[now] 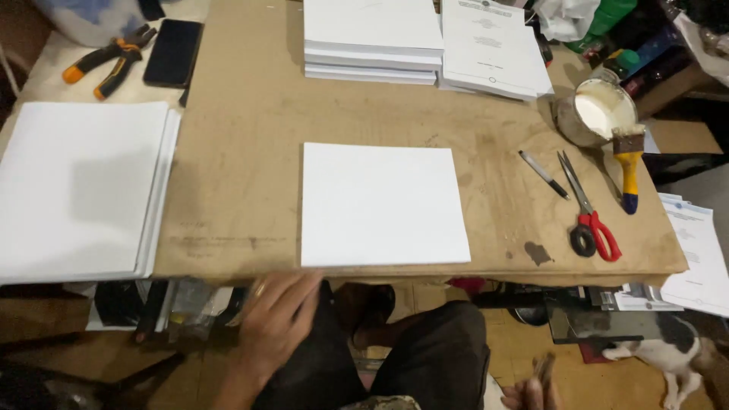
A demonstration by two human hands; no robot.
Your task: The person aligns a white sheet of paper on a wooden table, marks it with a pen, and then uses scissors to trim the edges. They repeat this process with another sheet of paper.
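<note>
White paper block [383,203] flat at table [243,152] front edge; left hand [277,323] just below its near-left corner, fingers spread loose, gripping nothing. Right hand [535,387] low at right, blurred, grip unclear. Scissors [591,212] well right.

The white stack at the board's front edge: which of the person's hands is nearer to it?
Left. The left hand sits just below the white stack's near-left corner, at the board's edge. The right hand is lower, by the knee, well off its right side.
</note>
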